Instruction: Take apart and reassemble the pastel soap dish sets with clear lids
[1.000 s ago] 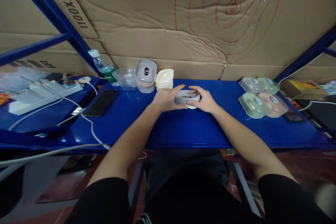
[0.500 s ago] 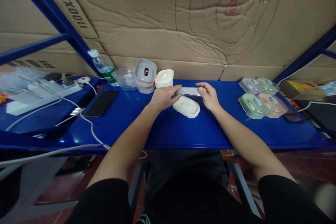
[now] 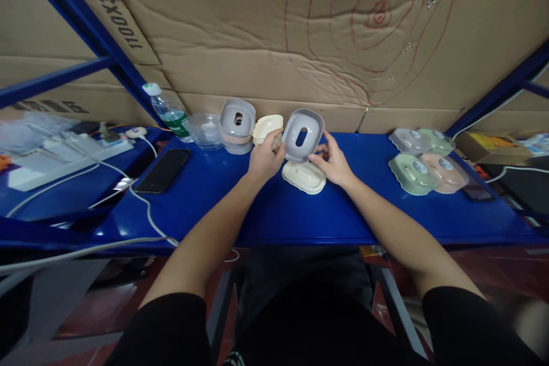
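The right hand (image 3: 337,166) is gripping the slotted gray tray (image 3: 292,147) upright-tilted at the far edge of the cream piece (image 3: 303,178), which is lying on the blue table (image 3: 300,217); the left hand (image 3: 263,159) is curling alongside, contact unclear, any shift requiring clearance.

Two hands (image 3: 337,164), one held tray (image 3: 292,136), one bottle (image 3: 172,118), four covered dishes (image 3: 412,173).

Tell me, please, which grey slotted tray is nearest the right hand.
The tilted tray in the right hand; the other tray tops the stack at left.
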A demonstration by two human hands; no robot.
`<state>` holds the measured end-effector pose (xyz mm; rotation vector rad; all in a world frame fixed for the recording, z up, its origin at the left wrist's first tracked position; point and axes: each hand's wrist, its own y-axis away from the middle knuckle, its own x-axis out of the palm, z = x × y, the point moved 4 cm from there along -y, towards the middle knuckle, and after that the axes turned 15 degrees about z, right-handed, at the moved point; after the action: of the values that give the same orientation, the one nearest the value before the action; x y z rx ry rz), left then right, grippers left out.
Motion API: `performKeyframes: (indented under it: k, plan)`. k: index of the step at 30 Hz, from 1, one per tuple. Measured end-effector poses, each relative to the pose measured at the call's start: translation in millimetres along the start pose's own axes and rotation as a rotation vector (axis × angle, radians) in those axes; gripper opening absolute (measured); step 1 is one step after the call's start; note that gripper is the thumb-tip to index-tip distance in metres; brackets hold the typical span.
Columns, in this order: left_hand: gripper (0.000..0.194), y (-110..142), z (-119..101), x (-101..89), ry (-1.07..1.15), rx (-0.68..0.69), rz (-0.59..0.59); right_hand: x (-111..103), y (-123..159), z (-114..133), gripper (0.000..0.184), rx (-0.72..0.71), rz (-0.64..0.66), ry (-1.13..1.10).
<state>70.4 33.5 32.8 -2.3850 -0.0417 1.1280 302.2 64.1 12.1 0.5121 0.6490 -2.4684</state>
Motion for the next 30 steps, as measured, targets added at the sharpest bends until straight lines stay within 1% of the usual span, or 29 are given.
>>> performKeyframes:
  k: [3, 5, 7, 9, 10, 12, 15, 16, 18, 21, 24, 26, 28, 30]
  plan:
    - [0.046, 1, -2, 2.6, 0.019, 0.038, 0.039, 6, -2, -5, 0.118, 0.031, 0.004, -0.133]
    - [0.052, 2, -6, 2.3, -0.018, 0.073, 0.055, 6, -4, -8, 0.119, 0.054, -0.017, -0.248]
    - [0.062, 3, -13, 0.2, -0.102, 0.121, 0.063, 4, -6, -10, 0.116, 0.090, -0.044, -0.341]
    - [0.073, 5, -22, -2.1, -0.211, 0.173, 0.070, 0, -7, -10, 0.106, 0.133, -0.079, -0.401]
    - [0.075, 6, -27, -2.8, -0.263, 0.195, 0.072, -2, -7, -9, 0.101, 0.148, -0.094, -0.421]
    - [0.068, 6, -33, -3.2, -0.338, 0.223, 0.072, -4, -6, -7, 0.096, 0.159, -0.104, -0.439]
    - [0.046, 4, -33, -5.2, -0.379, 0.231, 0.047, -4, -6, -2, 0.094, 0.141, -0.063, -0.404]
    - [0.041, 2, -30, -8.2, -0.377, 0.225, 0.029, -4, -5, -1, 0.094, 0.128, -0.044, -0.374]
    - [0.038, -1, -19, -20.0, -0.363, 0.199, -0.025, -3, -3, 3, 0.095, 0.093, -0.015, -0.266]
    - [0.040, -4, 8, -50.9, -0.363, 0.101, -0.143, -2, 1, 8, 0.095, 0.035, 0.063, 0.035]
    - [0.042, -3, 40, -83.9, -0.377, -0.057, -0.257, 5, 4, 13, 0.087, 0.018, 0.248, 0.336]
    - [0.042, 0, 57, -98.8, -0.377, -0.123, -0.313, 12, 5, 14, 0.085, 0.032, 0.392, 0.449]
    - [0.042, 2, 69, -105.9, -0.366, -0.156, -0.338, 17, 7, 13, 0.089, 0.080, 0.511, 0.518]
    - [0.044, 3, 76, -106.5, -0.349, -0.181, -0.340, 18, 8, 11, 0.098, 0.151, 0.586, 0.567]
